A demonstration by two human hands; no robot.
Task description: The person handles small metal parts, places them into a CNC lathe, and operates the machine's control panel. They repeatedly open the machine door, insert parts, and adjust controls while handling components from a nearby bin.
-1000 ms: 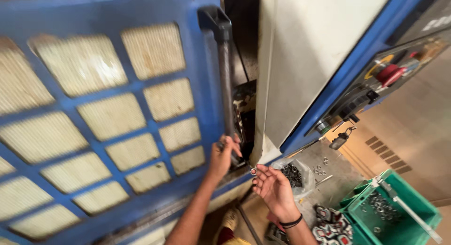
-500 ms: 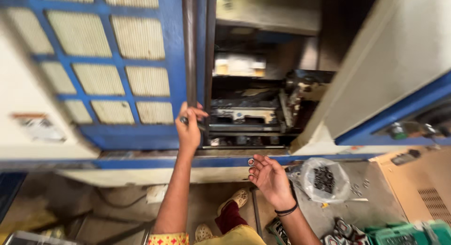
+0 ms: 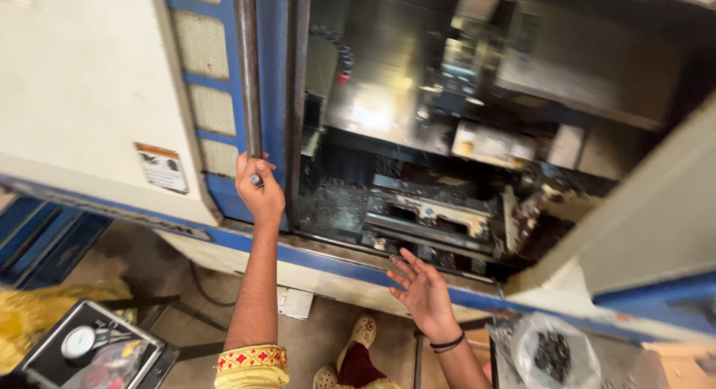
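Gripping vertical door handle (image 3: 248, 76) with your left hand (image 3: 259, 191), fingers closed round its lower end. Door slid leftward since a second ago; machine interior (image 3: 462, 135) now exposed. Your right hand (image 3: 424, 290) open, palm up, possibly small ring at fingertip. Bag of parts (image 3: 552, 352) at lower right.
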